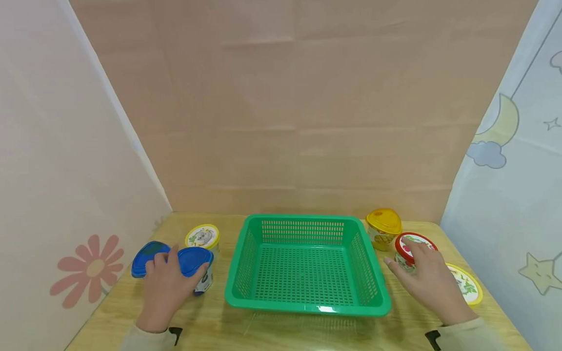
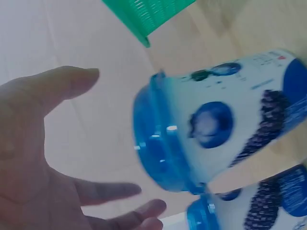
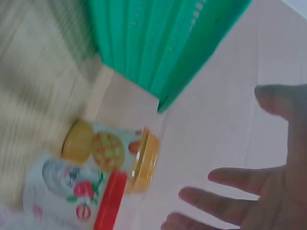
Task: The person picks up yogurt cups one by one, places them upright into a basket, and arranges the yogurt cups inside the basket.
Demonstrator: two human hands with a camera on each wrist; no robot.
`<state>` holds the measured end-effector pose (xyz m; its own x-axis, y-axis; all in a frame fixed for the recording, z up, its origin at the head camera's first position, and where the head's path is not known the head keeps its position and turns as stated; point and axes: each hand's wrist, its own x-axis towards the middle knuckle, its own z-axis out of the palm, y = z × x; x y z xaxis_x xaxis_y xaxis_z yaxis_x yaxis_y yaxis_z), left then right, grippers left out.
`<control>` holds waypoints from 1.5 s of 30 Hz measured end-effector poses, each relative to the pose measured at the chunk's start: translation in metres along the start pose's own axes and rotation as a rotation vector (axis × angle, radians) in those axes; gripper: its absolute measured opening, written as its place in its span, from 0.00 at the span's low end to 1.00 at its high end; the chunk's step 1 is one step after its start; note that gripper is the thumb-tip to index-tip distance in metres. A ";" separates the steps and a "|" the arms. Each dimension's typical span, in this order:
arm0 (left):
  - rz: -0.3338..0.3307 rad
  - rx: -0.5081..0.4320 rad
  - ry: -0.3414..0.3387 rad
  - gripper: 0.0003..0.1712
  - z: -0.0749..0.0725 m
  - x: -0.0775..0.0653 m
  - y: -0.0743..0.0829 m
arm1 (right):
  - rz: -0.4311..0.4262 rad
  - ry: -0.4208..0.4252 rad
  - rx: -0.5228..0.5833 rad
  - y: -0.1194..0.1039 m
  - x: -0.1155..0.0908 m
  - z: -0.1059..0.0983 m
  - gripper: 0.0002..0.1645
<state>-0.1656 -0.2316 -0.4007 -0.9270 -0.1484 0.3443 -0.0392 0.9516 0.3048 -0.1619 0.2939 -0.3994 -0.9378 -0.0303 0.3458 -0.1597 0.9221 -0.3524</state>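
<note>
My left hand [image 1: 166, 287] hovers with fingers spread just above two blue-lidded tubs. In the left wrist view the nearer blue-lidded tub [image 2: 211, 122], printed with blueberries, stands apart from the thumb and fingertips. The other blue-lidded tub [image 1: 150, 256] is partly hidden by the hand in the head view. My right hand [image 1: 432, 282] is spread close over a red-lidded tub [image 1: 406, 258], covering part of its lid. The right wrist view has this red-lidded tub [image 3: 72, 194] clear of the fingers. Beside it stands a tub with a domed yellow lid [image 1: 384, 222].
Between the hands a green plastic basket [image 1: 307, 309] sits on the wooden table [image 1: 210, 326]. A tub with a flat yellow lid [image 1: 203, 237] stands at the back left, another yellow-rimmed lid [image 1: 467, 285] at the right. Fabric walls [image 1: 290, 122] enclose the table's back and sides.
</note>
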 end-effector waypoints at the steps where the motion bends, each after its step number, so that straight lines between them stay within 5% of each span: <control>1: 0.002 0.007 0.011 0.56 0.001 -0.001 -0.001 | 0.011 -0.016 0.024 -0.003 -0.001 0.000 0.45; 7: -0.061 0.043 -0.046 0.64 0.011 -0.005 -0.007 | 0.047 -0.104 0.093 -0.016 0.000 0.013 0.43; 18: -0.129 -0.001 -0.093 0.59 0.023 -0.004 -0.014 | 0.069 -0.218 0.157 -0.026 0.000 0.028 0.35; 31: -0.174 -0.076 -0.174 0.66 0.023 0.003 -0.018 | 0.023 -0.164 0.214 -0.025 -0.002 0.035 0.32; 45: -0.147 -0.185 -0.194 0.62 0.015 0.006 -0.014 | -0.007 -0.140 0.227 -0.025 0.000 0.035 0.32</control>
<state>-0.1765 -0.2415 -0.4164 -0.9711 -0.2098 0.1136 -0.1263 0.8559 0.5015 -0.1685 0.2579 -0.4209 -0.9676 -0.1036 0.2304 -0.2161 0.8120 -0.5421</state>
